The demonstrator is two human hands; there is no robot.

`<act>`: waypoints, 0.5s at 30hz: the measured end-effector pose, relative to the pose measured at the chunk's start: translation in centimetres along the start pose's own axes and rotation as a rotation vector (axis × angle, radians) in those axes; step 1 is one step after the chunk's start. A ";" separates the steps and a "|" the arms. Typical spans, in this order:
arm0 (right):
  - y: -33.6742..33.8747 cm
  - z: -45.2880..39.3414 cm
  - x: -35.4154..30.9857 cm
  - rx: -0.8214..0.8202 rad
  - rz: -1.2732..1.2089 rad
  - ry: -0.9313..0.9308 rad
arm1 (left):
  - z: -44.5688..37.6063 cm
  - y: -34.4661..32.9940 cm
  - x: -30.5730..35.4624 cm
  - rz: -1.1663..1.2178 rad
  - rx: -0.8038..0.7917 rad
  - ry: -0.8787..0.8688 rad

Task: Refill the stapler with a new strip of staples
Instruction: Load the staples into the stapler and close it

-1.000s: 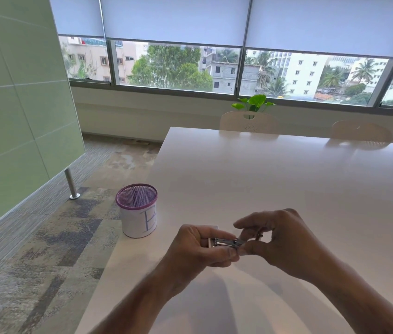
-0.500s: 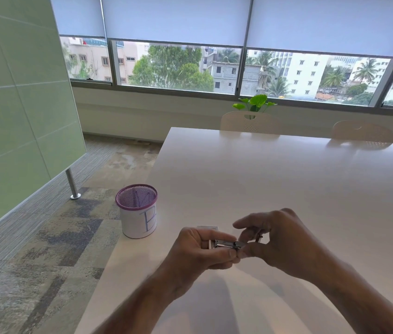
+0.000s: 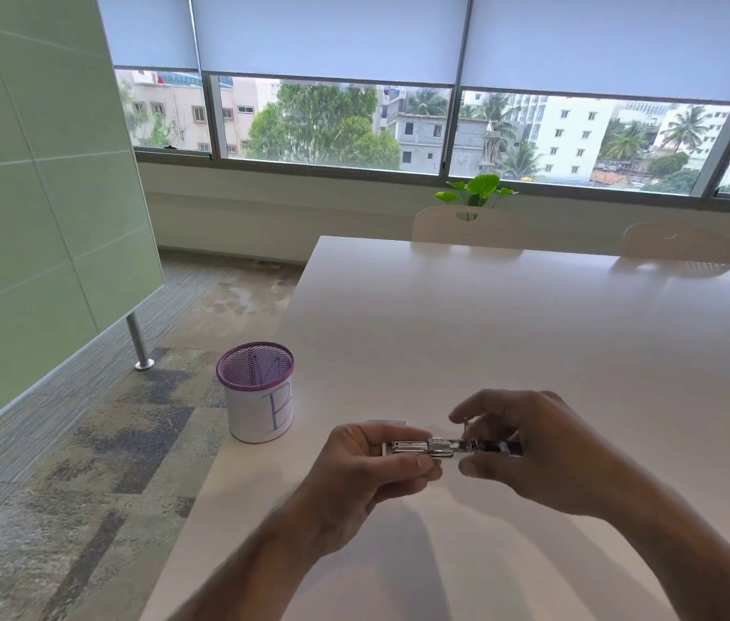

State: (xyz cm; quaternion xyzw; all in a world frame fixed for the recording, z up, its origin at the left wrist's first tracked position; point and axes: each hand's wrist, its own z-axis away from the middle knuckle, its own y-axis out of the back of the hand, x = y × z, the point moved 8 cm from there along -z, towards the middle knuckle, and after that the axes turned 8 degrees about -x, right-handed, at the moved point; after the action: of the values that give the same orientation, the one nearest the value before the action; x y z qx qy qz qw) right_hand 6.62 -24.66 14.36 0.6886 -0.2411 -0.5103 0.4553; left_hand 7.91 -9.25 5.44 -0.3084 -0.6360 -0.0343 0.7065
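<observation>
1. The stapler (image 3: 452,446) is held level above the bench (image 3: 511,333), near its left edge and toward the near end, gripped at both ends.
2. Its left end is held by the left hand (image 3: 372,477), thumb along the near side and fingers curled behind it.
3. Its right end is pinched by the right hand (image 3: 533,459) between thumb and fingers; a thin metal piece stands up by the forefinger, too small to be identified.
4. A small white box (image 3: 387,423) is partly seen on the bench just behind the left hand.
5. A purple mesh cup (image 3: 257,392) with a white paper wrap is set at the left edge; its contents cannot be made out.
6. Open bench surface is seen beyond and to the right of the hands, up to the far edge, where two chairs (image 3: 468,226) are drawn in.
</observation>
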 end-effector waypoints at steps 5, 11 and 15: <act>0.1 0.1 -0.1 -0.035 0.126 -0.020 | -0.1 -0.5 -1.3 0.072 -0.052 0.088; -0.7 0.3 0.1 -0.089 0.209 -0.061 | -0.1 -0.3 -2.1 -0.091 -0.044 0.148; -0.8 0.3 0.2 -0.090 0.167 -0.055 | -0.1 -0.1 -1.9 -0.113 -0.018 0.135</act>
State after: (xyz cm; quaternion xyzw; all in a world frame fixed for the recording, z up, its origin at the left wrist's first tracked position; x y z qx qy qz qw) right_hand 6.29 -24.57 13.53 0.6305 -0.2868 -0.4999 0.5199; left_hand 7.59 -10.01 3.70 -0.2754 -0.6032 -0.1004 0.7418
